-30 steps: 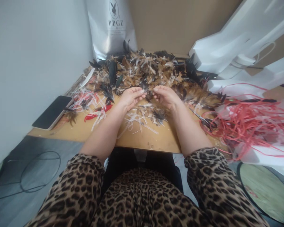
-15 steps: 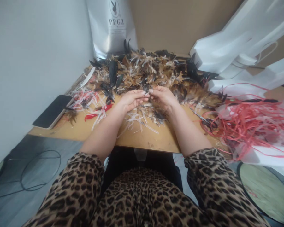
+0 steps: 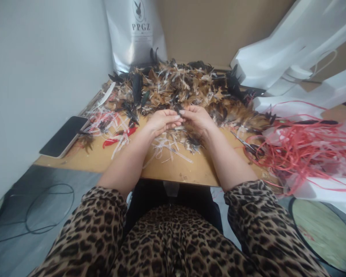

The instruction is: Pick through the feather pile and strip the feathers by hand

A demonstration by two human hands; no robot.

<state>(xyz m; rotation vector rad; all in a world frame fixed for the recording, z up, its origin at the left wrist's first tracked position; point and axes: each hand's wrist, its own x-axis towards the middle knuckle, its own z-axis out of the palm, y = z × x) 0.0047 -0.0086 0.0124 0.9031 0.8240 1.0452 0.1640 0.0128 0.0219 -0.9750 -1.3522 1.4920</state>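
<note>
My left hand (image 3: 165, 120) and my right hand (image 3: 197, 117) meet over the front of a heaped pile of brown and black feathers (image 3: 187, 84). Both are closed in a pinch, fingertips almost touching. A small dark feather (image 3: 177, 108) shows at the fingertips; its lower end is hidden by the fingers. Below the hands lie loose feathers (image 3: 192, 142) with thin white strips (image 3: 165, 145) spread on the tan tabletop (image 3: 173, 171).
A phone (image 3: 64, 136) lies at the left edge, near red and white strips (image 3: 105, 122). Scissors (image 3: 248, 144) rest at right beside a tangle of red ribbon (image 3: 314, 154). Behind stand a silver bag (image 3: 138, 42) and white plastic sheeting (image 3: 273, 50).
The fingers of my left hand have curled in slightly, and its thumb has shifted at the pinch. My right hand stays nearly in place.
</note>
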